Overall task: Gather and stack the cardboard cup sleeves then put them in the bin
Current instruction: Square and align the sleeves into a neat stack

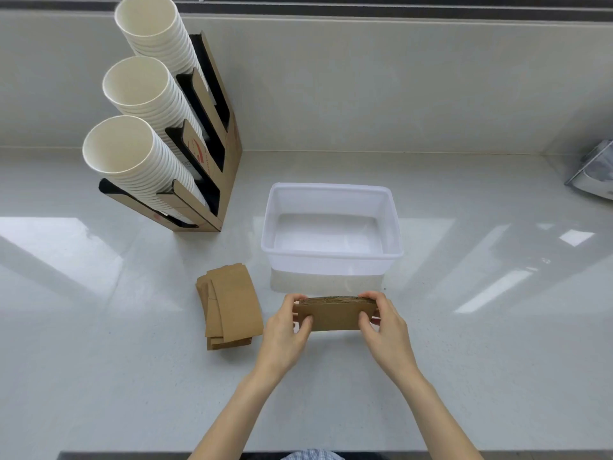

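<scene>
A stack of brown cardboard cup sleeves (335,315) stands on edge above the counter, just in front of the bin. My left hand (287,330) grips its left end and my right hand (386,327) grips its right end. A second loose pile of flat brown sleeves (230,305) lies on the counter to the left of my left hand, fanned unevenly. The translucent white plastic bin (331,260) sits behind my hands and holds nothing.
A cardboard cup dispenser (212,154) with three slanted stacks of white paper cups (132,154) stands at the back left. A grey plastic-wrapped item (593,174) lies at the right edge. The glossy white counter (464,343) meets a white wall behind.
</scene>
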